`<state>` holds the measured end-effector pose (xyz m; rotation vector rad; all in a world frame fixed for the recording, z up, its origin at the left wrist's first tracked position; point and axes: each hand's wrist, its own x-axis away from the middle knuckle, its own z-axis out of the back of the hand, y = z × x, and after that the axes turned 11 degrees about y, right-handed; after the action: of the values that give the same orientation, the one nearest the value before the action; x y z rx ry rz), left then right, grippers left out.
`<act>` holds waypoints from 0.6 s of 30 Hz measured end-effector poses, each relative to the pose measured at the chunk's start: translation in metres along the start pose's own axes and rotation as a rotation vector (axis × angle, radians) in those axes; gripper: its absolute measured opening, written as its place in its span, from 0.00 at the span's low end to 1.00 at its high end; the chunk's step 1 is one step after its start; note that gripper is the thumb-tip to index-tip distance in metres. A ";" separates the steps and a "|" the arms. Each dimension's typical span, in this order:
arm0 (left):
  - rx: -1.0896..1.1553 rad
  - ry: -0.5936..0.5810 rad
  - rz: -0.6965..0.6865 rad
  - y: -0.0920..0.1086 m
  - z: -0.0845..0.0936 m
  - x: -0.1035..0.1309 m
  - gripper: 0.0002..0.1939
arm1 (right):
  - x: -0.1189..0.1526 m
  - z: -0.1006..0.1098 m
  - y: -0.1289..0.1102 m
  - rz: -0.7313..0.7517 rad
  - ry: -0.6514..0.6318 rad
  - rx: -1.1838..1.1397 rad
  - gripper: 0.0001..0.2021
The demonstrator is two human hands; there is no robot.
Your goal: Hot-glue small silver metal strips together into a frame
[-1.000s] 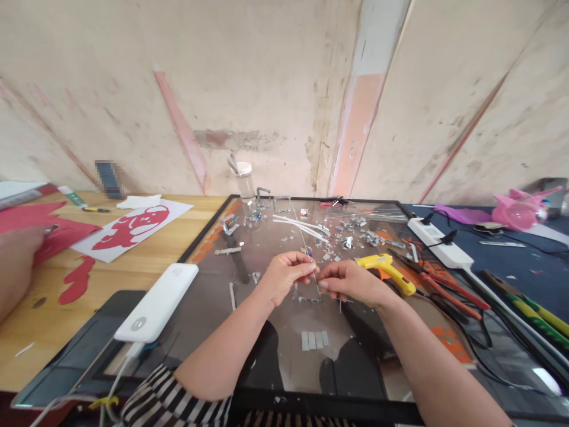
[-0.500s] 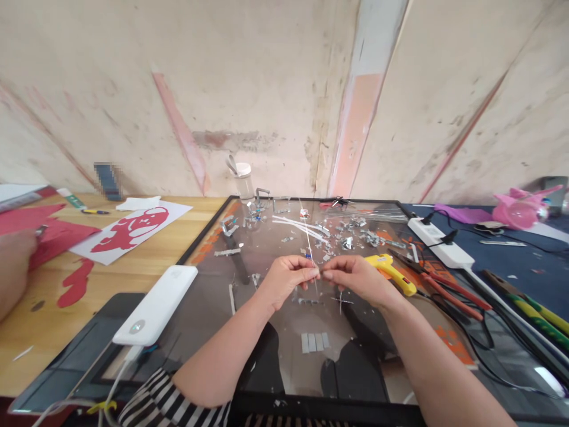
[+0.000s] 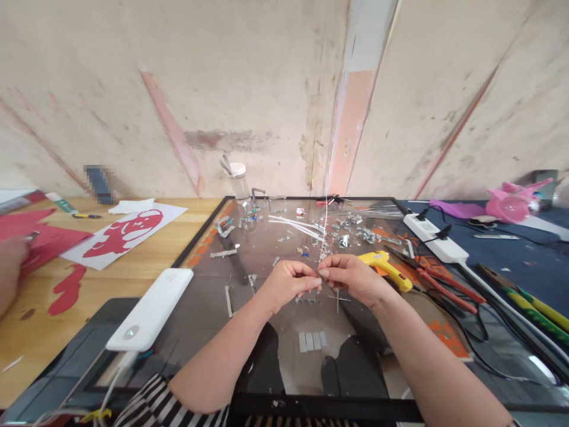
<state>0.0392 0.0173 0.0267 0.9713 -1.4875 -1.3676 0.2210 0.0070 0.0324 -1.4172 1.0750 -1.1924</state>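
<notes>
A long, thin white wire (image 3: 325,228) rises nearly upright from between my fingertips. My right hand (image 3: 349,276) pinches it near its lower end with thumb and forefinger. The fingertips of my left hand (image 3: 296,281) are pressed together and meet the right ones at that end; whether they also grip the wire or a tiny piece is hidden. Just below the hands, a small cross of thin wire (image 3: 339,300) rests on the dark glass tabletop (image 3: 284,373). Closer to me, several short grey strips (image 3: 312,341) lie in a row.
To the right are a yellow glue gun (image 3: 386,268), red-handled pliers (image 3: 448,290) and a white power strip (image 3: 435,237). Grey scraps (image 3: 351,222) and white sticks (image 3: 296,226) lie beyond my hands. At left are a white power bank (image 3: 151,308) and another person's hand (image 3: 11,273).
The wire has swung from leaning left to nearly upright and now comes out at my right fingertips rather than the left. My hands have closed together. The view has shifted slightly.
</notes>
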 end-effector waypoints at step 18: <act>0.021 0.075 0.004 -0.004 -0.003 -0.001 0.10 | -0.003 -0.004 0.003 0.019 0.072 0.012 0.12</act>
<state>0.0426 0.0166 0.0229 1.0218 -1.4491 -1.3010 0.2165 0.0088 0.0288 -1.3610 1.1260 -1.2422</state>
